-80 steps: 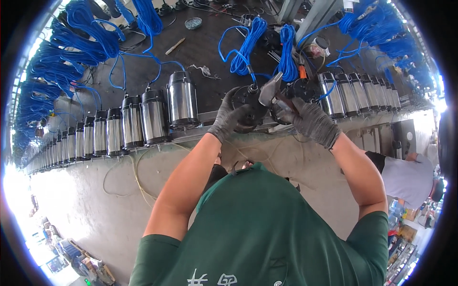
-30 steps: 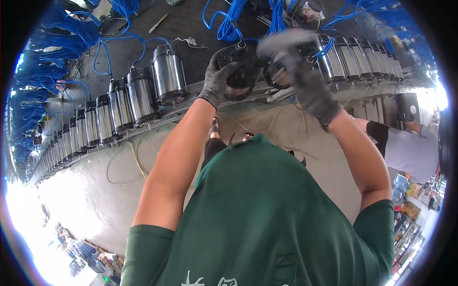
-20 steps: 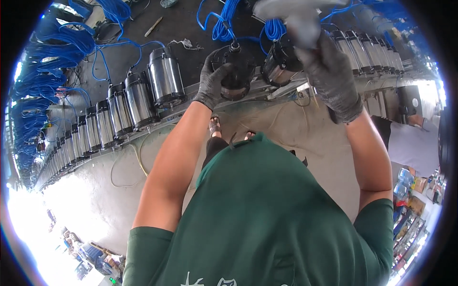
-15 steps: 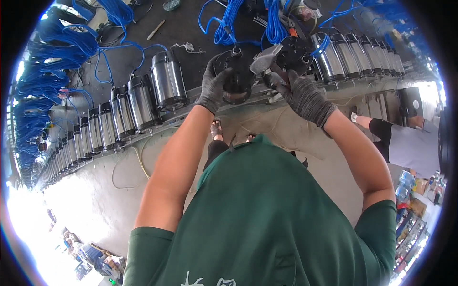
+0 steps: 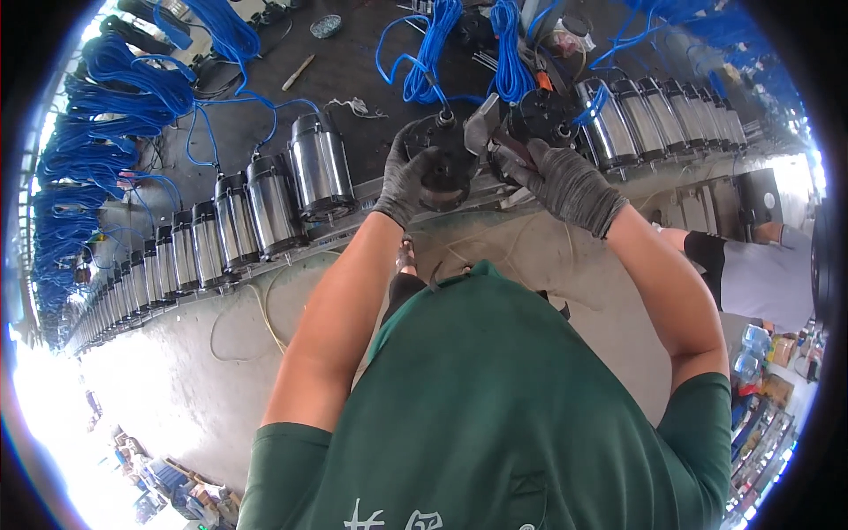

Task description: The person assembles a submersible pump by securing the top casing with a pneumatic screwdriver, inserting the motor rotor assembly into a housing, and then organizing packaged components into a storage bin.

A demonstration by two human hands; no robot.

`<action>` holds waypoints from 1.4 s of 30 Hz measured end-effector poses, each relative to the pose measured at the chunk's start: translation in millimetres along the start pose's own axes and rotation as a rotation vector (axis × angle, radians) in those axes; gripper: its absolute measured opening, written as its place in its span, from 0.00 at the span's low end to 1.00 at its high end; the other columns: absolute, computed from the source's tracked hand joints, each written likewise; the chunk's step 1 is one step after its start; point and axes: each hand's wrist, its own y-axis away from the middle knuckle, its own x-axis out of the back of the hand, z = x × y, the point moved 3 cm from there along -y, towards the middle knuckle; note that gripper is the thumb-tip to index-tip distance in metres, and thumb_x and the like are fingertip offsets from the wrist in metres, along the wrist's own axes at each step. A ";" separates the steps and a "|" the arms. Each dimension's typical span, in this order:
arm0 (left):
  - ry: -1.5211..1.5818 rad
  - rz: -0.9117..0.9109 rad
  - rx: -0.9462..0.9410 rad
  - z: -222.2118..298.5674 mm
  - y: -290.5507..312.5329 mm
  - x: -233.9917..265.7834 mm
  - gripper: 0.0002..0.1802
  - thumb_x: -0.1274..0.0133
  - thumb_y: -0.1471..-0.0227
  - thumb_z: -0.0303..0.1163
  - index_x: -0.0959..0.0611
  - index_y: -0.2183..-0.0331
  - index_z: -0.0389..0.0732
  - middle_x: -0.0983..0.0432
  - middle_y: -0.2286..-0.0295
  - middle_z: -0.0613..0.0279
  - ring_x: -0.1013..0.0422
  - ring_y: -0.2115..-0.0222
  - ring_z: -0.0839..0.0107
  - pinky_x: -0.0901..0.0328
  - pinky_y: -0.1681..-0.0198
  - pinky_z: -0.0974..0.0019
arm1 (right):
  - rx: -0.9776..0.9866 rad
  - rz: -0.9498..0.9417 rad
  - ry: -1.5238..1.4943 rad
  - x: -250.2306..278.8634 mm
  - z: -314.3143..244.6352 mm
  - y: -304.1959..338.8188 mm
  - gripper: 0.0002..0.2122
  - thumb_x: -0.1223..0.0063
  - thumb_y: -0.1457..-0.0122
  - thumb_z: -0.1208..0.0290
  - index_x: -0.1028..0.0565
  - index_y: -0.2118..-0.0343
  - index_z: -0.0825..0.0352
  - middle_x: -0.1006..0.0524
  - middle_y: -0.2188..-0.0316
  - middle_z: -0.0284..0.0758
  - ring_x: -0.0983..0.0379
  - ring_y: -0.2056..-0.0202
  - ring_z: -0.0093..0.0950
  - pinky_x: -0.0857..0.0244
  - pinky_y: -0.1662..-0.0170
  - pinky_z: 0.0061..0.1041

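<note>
Bench (image 5: 265, 106): steel motors in row, blue cables. Left hand (image 5: 408, 177) fingers wrapped round black motor end (image 5: 449, 163) at bench edge. Right hand (image 5: 552, 177), raised 0.7 s ago, now lowered, fingers clenched on mallet (image 5: 481, 124) touching it

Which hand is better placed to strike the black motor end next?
Right. The right hand holds the hammer beside the motor end, while the left hand grips and steadies it.
</note>
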 end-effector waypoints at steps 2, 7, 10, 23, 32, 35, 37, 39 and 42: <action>0.020 -0.045 -0.033 -1.7 -1.1 -0.8 0.33 0.36 0.50 0.25 0.27 0.42 0.40 0.23 0.49 0.58 0.28 0.47 0.64 0.33 0.40 0.58 | 0.091 0.021 -0.058 8.8 -7.8 -8.1 0.16 0.47 0.34 0.57 0.30 0.58 0.68 0.21 0.72 0.51 0.21 0.66 0.49 0.29 0.63 0.46; 0.062 -0.057 -0.014 -3.7 -2.4 7.8 0.38 0.33 0.52 0.23 0.30 0.41 0.41 0.24 0.49 0.56 0.27 0.49 0.63 0.29 0.44 0.58 | 0.257 0.380 -0.397 41.5 -82.5 -19.7 0.17 0.45 0.35 0.57 0.30 0.60 0.69 0.21 0.72 0.49 0.21 0.68 0.48 0.28 0.66 0.43; 0.103 -0.069 -0.001 -1.6 2.0 -2.0 0.37 0.35 0.51 0.21 0.30 0.41 0.42 0.24 0.51 0.58 0.27 0.49 0.64 0.29 0.44 0.58 | 0.212 0.247 -0.117 -19.5 -59.7 -49.5 0.16 0.47 0.34 0.59 0.29 0.59 0.70 0.21 0.71 0.49 0.21 0.66 0.48 0.28 0.63 0.43; -0.020 -0.037 0.124 2.2 0.9 -1.5 0.28 0.40 0.46 0.23 0.28 0.44 0.43 0.21 0.55 0.61 0.23 0.54 0.68 0.25 0.52 0.62 | 0.128 0.021 -0.002 -23.0 -55.9 -50.8 0.17 0.49 0.34 0.56 0.29 0.56 0.69 0.20 0.67 0.51 0.21 0.63 0.50 0.27 0.58 0.42; -0.069 -0.195 0.128 19.3 -31.8 16.1 0.51 0.35 0.58 0.22 0.39 0.34 0.41 0.29 0.44 0.51 0.29 0.46 0.59 0.31 0.43 0.57 | -0.076 0.559 -0.363 -43.9 12.6 26.6 0.12 0.42 0.37 0.67 0.29 0.56 0.67 0.24 0.72 0.52 0.25 0.67 0.55 0.32 0.66 0.45; -0.074 -0.128 0.056 22.2 -16.1 6.8 0.54 0.35 0.62 0.23 0.39 0.33 0.38 0.28 0.45 0.51 0.29 0.45 0.59 0.33 0.41 0.59 | -0.173 0.559 -0.340 -80.8 33.2 34.7 0.12 0.41 0.38 0.67 0.30 0.57 0.65 0.24 0.72 0.53 0.26 0.67 0.57 0.34 0.69 0.49; -0.086 -0.109 0.028 27.0 -7.2 13.0 0.54 0.35 0.62 0.22 0.39 0.33 0.37 0.27 0.46 0.52 0.29 0.45 0.59 0.33 0.41 0.59 | -0.244 0.518 -0.330 -111.2 43.0 30.6 0.11 0.41 0.38 0.66 0.31 0.60 0.64 0.23 0.71 0.53 0.26 0.68 0.58 0.35 0.71 0.52; -0.175 -0.052 -0.001 33.9 0.7 28.8 0.57 0.32 0.64 0.21 0.40 0.33 0.36 0.27 0.46 0.53 0.29 0.45 0.60 0.33 0.41 0.60 | -0.340 0.353 -0.388 -145.6 50.2 19.9 0.13 0.41 0.39 0.69 0.29 0.54 0.62 0.23 0.69 0.53 0.25 0.66 0.56 0.34 0.70 0.49; -0.127 0.025 0.040 50.0 12.8 34.0 0.59 0.29 0.66 0.21 0.39 0.33 0.36 0.27 0.45 0.54 0.29 0.45 0.62 0.33 0.40 0.60 | -0.392 0.253 -0.778 -187.5 49.3 -12.4 0.18 0.42 0.39 0.70 0.29 0.46 0.61 0.21 0.66 0.49 0.23 0.67 0.51 0.32 0.69 0.44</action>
